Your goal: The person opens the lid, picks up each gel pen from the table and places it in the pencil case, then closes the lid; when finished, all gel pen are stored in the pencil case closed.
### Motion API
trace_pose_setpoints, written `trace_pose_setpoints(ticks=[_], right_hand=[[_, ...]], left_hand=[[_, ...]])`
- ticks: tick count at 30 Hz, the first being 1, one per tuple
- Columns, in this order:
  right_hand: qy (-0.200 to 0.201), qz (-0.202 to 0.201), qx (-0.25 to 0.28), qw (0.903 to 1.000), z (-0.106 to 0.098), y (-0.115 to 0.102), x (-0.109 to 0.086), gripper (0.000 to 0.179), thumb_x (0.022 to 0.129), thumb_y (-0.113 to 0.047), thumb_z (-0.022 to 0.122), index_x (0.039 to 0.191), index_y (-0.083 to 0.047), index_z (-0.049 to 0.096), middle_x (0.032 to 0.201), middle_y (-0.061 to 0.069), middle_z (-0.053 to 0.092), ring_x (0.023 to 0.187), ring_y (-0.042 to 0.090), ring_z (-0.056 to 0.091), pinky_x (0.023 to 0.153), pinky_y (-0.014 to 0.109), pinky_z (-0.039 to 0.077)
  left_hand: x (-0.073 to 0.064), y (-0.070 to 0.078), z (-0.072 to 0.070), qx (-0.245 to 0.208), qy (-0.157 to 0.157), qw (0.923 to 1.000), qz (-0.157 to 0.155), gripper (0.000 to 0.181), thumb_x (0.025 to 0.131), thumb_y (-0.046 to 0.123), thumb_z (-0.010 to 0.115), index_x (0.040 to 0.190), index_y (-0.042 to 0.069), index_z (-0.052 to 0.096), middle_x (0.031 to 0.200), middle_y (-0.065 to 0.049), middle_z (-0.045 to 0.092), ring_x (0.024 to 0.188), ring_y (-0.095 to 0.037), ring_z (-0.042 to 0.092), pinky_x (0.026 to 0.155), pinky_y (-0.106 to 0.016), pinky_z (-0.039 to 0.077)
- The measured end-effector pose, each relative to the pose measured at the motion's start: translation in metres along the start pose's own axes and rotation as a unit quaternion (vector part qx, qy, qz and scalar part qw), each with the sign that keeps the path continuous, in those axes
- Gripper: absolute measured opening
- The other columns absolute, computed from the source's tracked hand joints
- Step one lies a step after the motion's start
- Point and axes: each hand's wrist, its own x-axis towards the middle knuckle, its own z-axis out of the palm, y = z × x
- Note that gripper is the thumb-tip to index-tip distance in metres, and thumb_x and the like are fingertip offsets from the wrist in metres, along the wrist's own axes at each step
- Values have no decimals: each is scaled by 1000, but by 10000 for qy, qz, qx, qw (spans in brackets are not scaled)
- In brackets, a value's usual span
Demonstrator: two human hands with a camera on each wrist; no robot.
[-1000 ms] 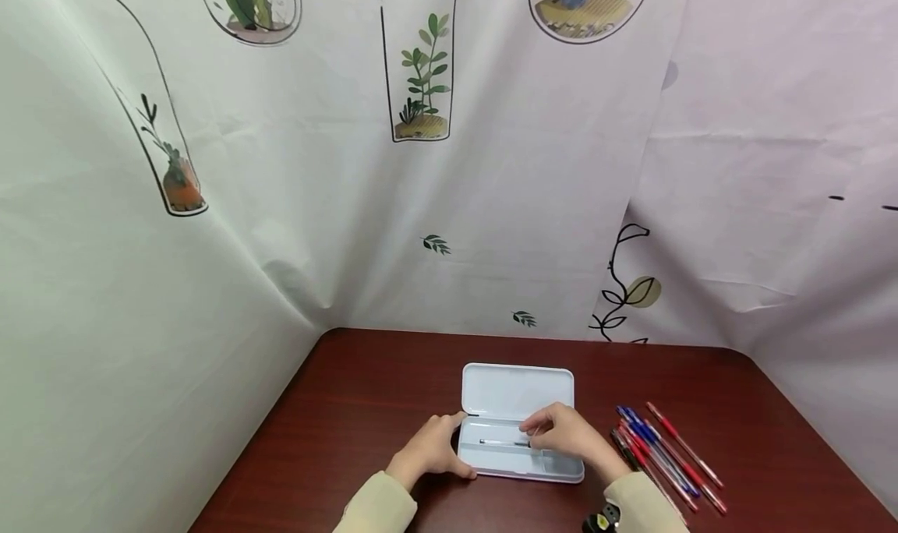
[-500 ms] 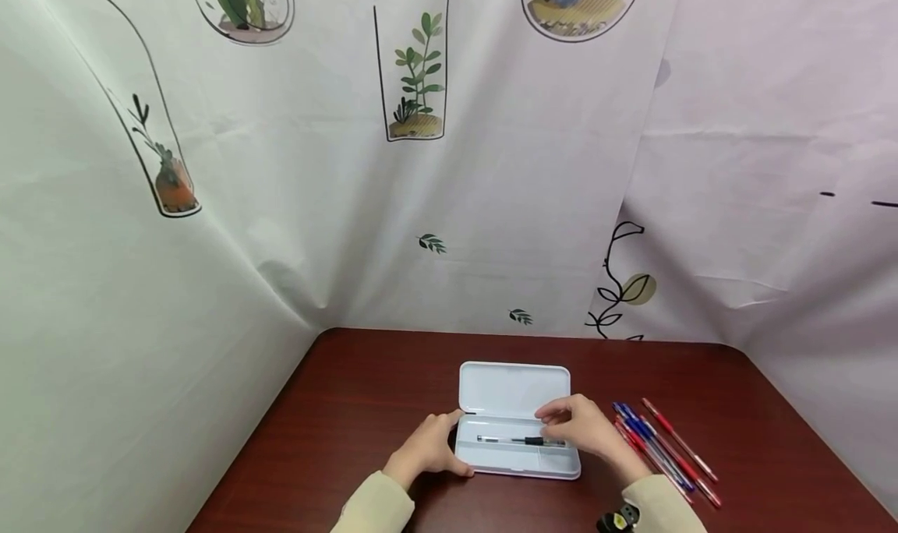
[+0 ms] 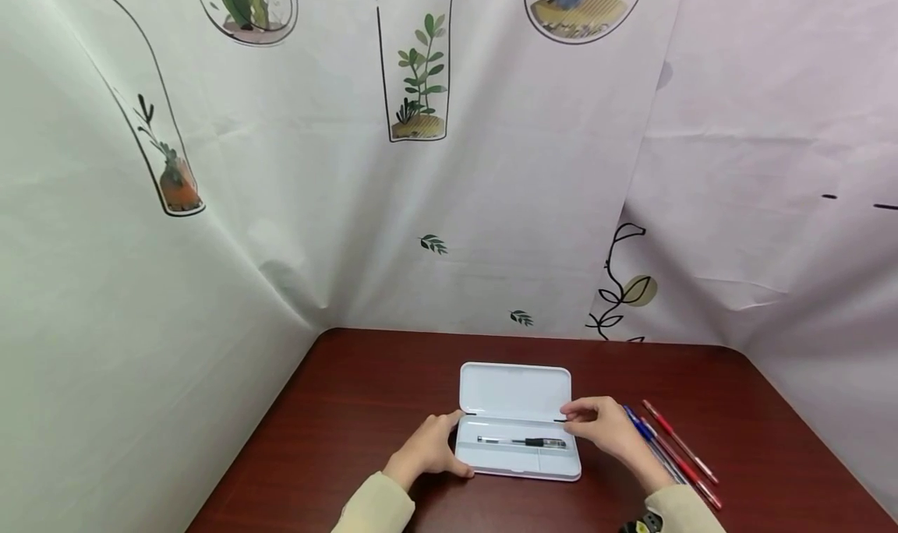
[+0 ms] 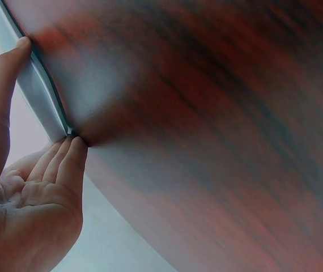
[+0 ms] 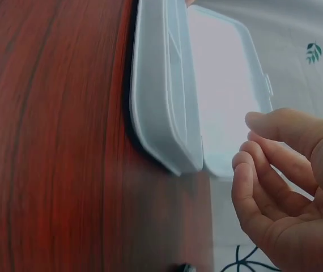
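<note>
We see a smooth, softly shiny pencil case [image 3: 515,390] on a glossy wood-grain table [image 3: 393,377].
The black-gripped pen [image 3: 521,442] shows us clear, shiny plastic; the sleeves [image 3: 379,506] look like matt cloth, the backdrop [image 3: 526,190] creased, fabric-like sheeting.

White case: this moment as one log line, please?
white case: open, black pen inside | left hand: holds case's left end | right hand: empty, near right end | other pens: on table
</note>
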Motion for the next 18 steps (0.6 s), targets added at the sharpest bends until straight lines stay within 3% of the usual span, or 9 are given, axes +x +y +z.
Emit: trace_pose_setpoints(ticks=[18], right_hand=[[198,470,36,9987,-39,23,-11,30,79,-4,76,108,4,71,102,18,72,82,13,67,66,23,54]], left_hand=[[4,-6,3,-11,-43,10000,-61,91,55,32,95,133,2,57,118,-11,68,101,-14,62,91,-33,51]])
